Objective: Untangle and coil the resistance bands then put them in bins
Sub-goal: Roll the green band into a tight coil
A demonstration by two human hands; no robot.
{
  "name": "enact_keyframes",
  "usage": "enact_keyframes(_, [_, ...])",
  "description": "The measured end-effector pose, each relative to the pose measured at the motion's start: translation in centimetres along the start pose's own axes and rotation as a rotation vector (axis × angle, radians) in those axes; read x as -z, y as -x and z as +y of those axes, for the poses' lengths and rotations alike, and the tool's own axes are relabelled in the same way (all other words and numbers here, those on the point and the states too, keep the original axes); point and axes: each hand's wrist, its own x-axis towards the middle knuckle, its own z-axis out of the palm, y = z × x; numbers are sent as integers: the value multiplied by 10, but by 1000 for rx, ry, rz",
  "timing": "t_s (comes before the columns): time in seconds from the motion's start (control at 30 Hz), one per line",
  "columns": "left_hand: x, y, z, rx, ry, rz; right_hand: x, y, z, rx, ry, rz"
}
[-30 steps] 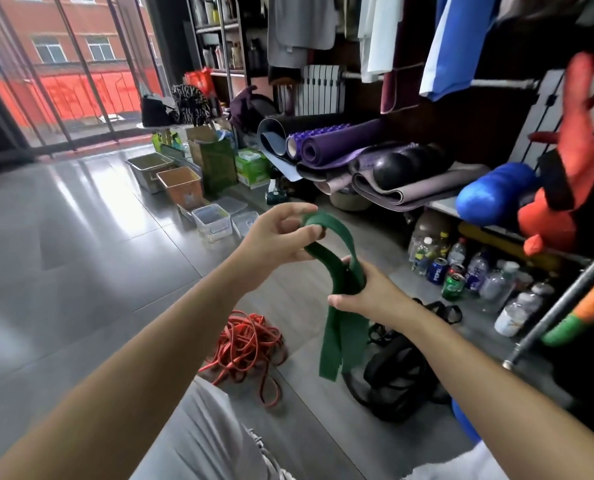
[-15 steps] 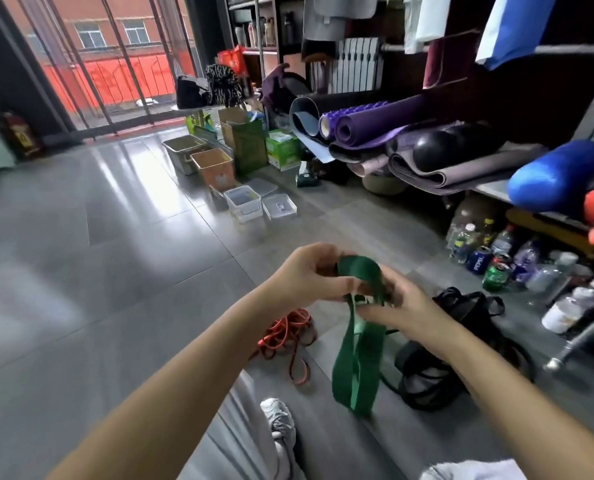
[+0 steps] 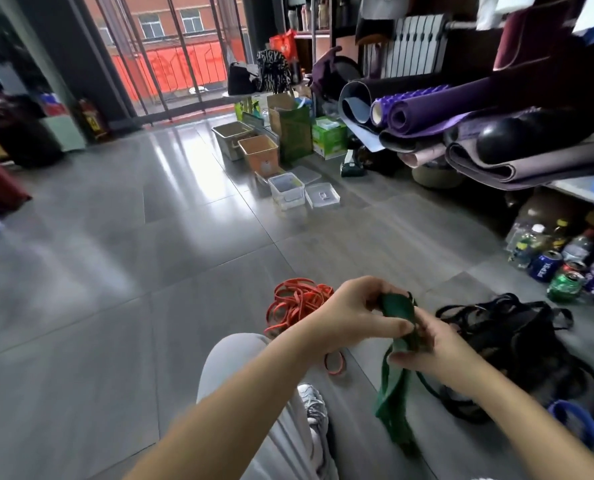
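Note:
A wide green resistance band [image 3: 394, 386] is folded at its top between both hands and hangs down toward the floor. My left hand [image 3: 352, 311] pinches the folded top of the green band. My right hand [image 3: 434, 346] grips the band just below, fingers curled round it. A tangle of orange-red bands [image 3: 297, 303] lies on the grey floor behind my left hand. A heap of black bands [image 3: 517, 341] lies to the right. Bins stand further back: an orange bin [image 3: 259, 155], a grey bin [image 3: 231, 138] and a clear tub [image 3: 286, 188].
A small red band loop [image 3: 335, 363] lies by my knee and a blue band [image 3: 579, 424] at the lower right. Rolled mats [image 3: 437, 109] fill a shelf on the right, with bottles and cans [image 3: 562, 268] below. A clear lid [image 3: 322, 195] lies beside the tub.
Both hands have come lower and closer together with the green band, whose top loop is now folded smaller. The camera has tilted down and left.

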Motion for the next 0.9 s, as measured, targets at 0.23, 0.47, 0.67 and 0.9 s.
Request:
enact_keyframes(0.23, [2,4,-23,15,344,-74,19,25,3,-19,94,21])
enact_keyframes(0.47, [-4,-10,-47,9,-266,-101,44,41,-9,13,59,234])
enact_keyframes(0.67, [-41,-21,-31,-93,-969,-206,38,46,-17,-69,637,185])
enact_keyframes(0.9, [-67,-19,-24,45,-1074,-258,31,55,-13,-78,766,89])
